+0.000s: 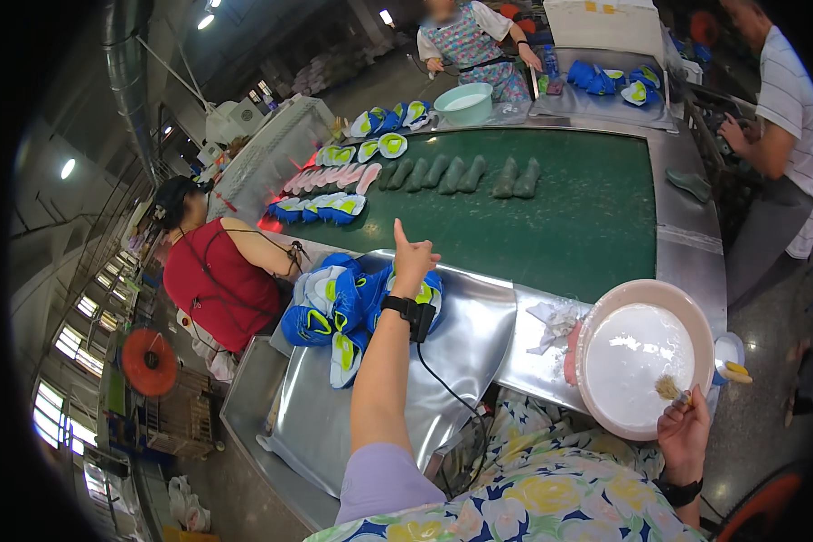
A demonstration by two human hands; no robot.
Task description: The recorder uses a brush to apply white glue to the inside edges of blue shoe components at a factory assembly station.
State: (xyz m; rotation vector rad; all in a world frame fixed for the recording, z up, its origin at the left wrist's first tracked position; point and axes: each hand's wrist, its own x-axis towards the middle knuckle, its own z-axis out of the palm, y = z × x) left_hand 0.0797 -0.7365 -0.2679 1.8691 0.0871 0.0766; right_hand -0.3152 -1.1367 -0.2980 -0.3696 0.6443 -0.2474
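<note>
My left hand [413, 262] reaches forward above a pile of blue, white and lime-yellow shoe uppers [321, 298]. Its index finger is stretched out, and nothing shows in its grasp. The pile lies on a shiny metal tray [461, 379] in front of me. At the lower right, my right hand [683, 434] is closed on the handle of a small brush [667, 387]. Its pale bristles are over a pink basin [646, 290] of white liquid; whether they touch the liquid I cannot tell.
A green conveyor belt [578, 244] carries dark foot-shaped lasts [465, 175], pink sole-shaped pieces [334, 179] and more blue uppers [321, 209]. A worker in red [221, 280] sits at left. Another stands beyond the belt by a mint basin [465, 104]; a third [790, 135] stands at right.
</note>
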